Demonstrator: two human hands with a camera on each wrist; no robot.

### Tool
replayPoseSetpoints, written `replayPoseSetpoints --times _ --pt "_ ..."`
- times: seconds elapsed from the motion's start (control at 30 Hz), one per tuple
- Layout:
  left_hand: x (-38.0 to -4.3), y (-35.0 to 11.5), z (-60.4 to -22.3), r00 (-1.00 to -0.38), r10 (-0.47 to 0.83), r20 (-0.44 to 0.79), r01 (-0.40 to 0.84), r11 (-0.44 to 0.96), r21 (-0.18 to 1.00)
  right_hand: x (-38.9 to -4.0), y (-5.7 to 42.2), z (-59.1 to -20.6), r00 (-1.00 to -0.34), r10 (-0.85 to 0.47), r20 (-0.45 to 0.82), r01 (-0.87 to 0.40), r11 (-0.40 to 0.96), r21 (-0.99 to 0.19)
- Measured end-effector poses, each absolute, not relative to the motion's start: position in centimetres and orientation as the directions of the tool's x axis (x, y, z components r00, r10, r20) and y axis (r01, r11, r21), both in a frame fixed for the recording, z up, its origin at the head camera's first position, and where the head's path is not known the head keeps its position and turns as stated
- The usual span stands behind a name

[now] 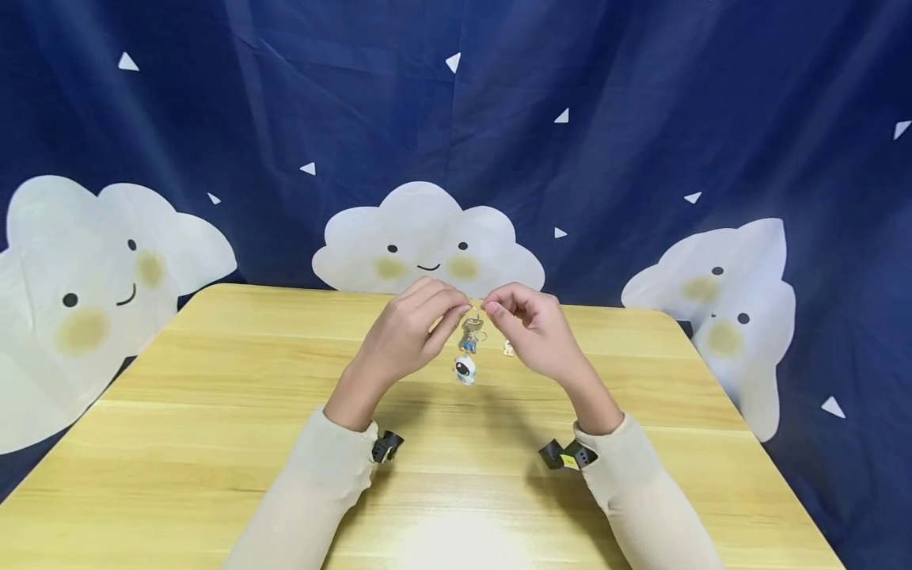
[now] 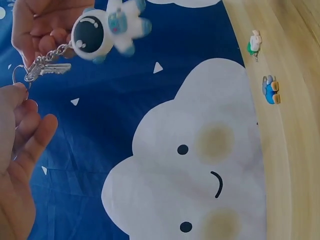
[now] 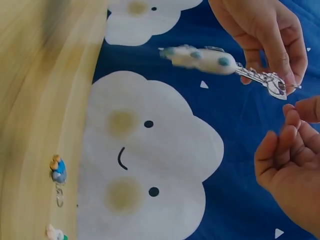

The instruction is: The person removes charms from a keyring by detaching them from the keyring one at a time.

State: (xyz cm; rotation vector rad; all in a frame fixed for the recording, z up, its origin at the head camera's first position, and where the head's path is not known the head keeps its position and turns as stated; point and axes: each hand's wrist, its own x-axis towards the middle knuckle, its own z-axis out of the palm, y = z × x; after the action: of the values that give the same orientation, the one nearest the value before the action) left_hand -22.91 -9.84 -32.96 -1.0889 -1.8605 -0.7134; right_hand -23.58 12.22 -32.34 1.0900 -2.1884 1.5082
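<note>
In the head view my left hand (image 1: 409,328) and right hand (image 1: 534,324) are raised above the far part of the table, fingertips nearly meeting. My left hand (image 2: 20,145) pinches a thin metal key ring (image 2: 19,75) between thumb and fingertip. From that ring hang a silver key (image 2: 54,69) and, on a short chain, a white astronaut figure (image 2: 112,30) with a dark visor. My right hand (image 3: 295,160) has bent fingers, thumb and fingertip close together just beside the key (image 3: 274,86). Whether they touch the ring is unclear.
On the wooden table (image 1: 214,443) lie two other small keychains: a blue figure (image 3: 58,169) with a metal clasp and ring, and a white and green figure (image 2: 255,42). Behind the table hangs a dark blue curtain (image 1: 399,103) with cloud prints.
</note>
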Motion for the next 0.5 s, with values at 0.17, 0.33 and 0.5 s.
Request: replayPoseSetpoints --times 0.17,0.33,0.5 --pt "-22.96 -9.78 -32.95 -0.283 0.387 0.878 0.882 0.465 0.080 -23.29 12.34 -32.23 -0.597 -0.454 0.662 -0.793 0.206 -0.573" --pt "-22.78 -9.74 -32.89 -0.312 0.373 0.874 0.873 0.475 0.109 -23.30 12.08 -32.20 -0.525 -0.484 0.700 -0.850 0.263 -0.457" --pt "-22.58 -9.62 -32.79 -0.350 0.360 0.865 0.869 0.469 0.157 -23.33 11.87 -32.18 -0.494 -0.474 0.729 -0.869 0.261 -0.420"
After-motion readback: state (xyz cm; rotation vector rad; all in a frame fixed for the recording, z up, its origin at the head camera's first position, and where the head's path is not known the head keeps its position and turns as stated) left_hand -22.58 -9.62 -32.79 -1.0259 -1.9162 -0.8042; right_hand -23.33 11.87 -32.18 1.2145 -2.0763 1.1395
